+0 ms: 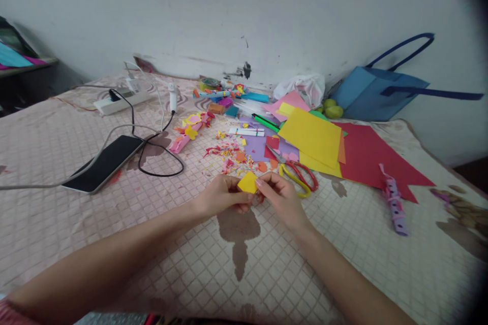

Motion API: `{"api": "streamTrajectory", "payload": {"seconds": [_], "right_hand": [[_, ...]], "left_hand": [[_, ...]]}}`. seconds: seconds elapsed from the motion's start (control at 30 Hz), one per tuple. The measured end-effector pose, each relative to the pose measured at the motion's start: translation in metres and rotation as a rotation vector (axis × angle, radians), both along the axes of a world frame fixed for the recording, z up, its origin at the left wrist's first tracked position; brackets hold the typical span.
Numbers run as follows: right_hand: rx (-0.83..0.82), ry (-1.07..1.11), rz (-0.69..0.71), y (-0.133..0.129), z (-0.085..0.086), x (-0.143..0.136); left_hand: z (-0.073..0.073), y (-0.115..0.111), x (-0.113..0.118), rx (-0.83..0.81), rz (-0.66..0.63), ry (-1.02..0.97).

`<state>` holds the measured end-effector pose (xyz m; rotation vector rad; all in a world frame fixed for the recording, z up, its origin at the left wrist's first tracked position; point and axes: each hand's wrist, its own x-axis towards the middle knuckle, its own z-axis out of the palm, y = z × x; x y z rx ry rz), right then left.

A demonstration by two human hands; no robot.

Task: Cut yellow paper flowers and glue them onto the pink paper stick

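A small yellow paper square [248, 183] is held up over the near middle of the patterned cloth. My left hand [224, 195] pinches its left and lower edge between thumb and fingers. On its right corner, the thumb and fingers of my right hand [280, 194] are closed. Just beyond my right hand lie scissors [305, 175] with red and yellow handles, blades pointing away to the left. Scraps of cut paper [232, 155] in red, yellow and orange are scattered beyond both hands. Purple paper [259, 144] lies under some of the pieces.
Yellow sheets [312, 134] and red paper [373, 155] lie at the right, with a purple decorated roll [396, 205] nearer. Behind stands a blue bag [377, 94]. At the left are a black tablet-like device [107, 162], cables and a power strip [122, 102]. A pink decorated roll [190, 132] lies mid-left.
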<state>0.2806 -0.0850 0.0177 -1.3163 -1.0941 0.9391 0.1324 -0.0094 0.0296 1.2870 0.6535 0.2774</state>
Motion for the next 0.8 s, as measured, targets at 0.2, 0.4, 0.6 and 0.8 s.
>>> {"api": "streamTrajectory", "payload": {"seconds": [0.2, 0.4, 0.6, 0.8], "right_hand": [[0.01, 0.004, -0.04, 0.001, 0.001, 0.002], [0.007, 0.033, -0.056, 0.001, 0.002, 0.004], [0.0, 0.028, -0.071, 0.0, 0.004, 0.006], [-0.009, 0.051, -0.089, 0.002, 0.003, 0.009]], "left_hand": [[-0.002, 0.006, -0.001, -0.005, 0.022, -0.011], [-0.003, 0.009, -0.003, -0.084, 0.05, -0.056], [0.001, 0.013, -0.004, -0.065, 0.032, -0.073], [0.003, 0.015, -0.005, -0.052, -0.006, -0.055]]}}
